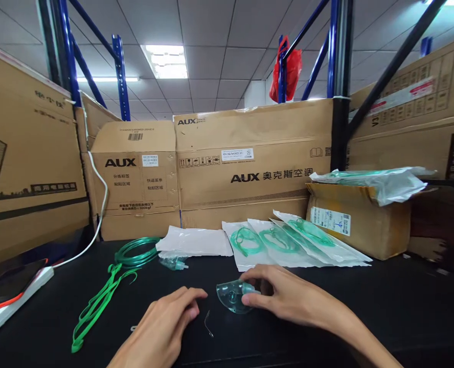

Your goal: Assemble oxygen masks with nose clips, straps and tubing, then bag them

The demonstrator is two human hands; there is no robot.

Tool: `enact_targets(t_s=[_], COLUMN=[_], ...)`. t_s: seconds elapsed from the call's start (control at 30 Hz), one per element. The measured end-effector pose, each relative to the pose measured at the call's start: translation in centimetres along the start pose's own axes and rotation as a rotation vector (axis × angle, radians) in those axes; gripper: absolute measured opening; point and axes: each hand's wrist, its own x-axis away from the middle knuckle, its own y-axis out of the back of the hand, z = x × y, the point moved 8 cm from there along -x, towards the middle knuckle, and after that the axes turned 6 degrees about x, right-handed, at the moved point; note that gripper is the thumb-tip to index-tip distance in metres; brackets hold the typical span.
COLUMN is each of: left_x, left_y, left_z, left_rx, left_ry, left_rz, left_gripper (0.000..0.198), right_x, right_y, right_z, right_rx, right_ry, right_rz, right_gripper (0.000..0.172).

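My right hand (276, 292) pinches a clear greenish oxygen mask (229, 295) by its connector, between thumb and fingers, low over the black tabletop. To the left, my left hand (165, 319) hovers at or rests on the table with its index finger stretched toward the mask and nothing visible in it. Between the two hands lies a thin bent wire (208, 325). A small pale piece (133, 328) shows just left of my left hand, partly covered by it. Green elastic straps (98, 309) lie in a bundle farther left.
Behind the straps sits coiled green tubing (138, 251). Another clear mask (174, 262) lies before a white package (194, 241). Several packets of green tubing (284, 240) fan out at the back, beside a cardboard box (357, 220). A white power strip (18, 301) lies at the left edge.
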Motion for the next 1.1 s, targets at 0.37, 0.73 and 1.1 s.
enact_targets(t_s=[0.37,0.73,1.1], left_x=[-0.9,-0.6,-0.8], left_y=[-0.8,-1.3,-0.7], left_z=[-1.7,-2.2,-1.8], left_rx=[0.029,0.072,0.226], left_ry=[-0.058,-0.156,-0.045], left_rz=[-0.005,-0.011,-0.014], left_gripper=[0.025,0.021,0.011], right_x=[-0.3,0.5,0.6], right_y=[-2.0,-2.2,-2.1], right_z=[1.7,3.5,4.2], right_rx=[-0.048,-0.045,-0.038], right_ry=[0.08,0.085,0.129], right_rz=[0.003,0.081,0.102], right_gripper=[0.037,0.035,0.031])
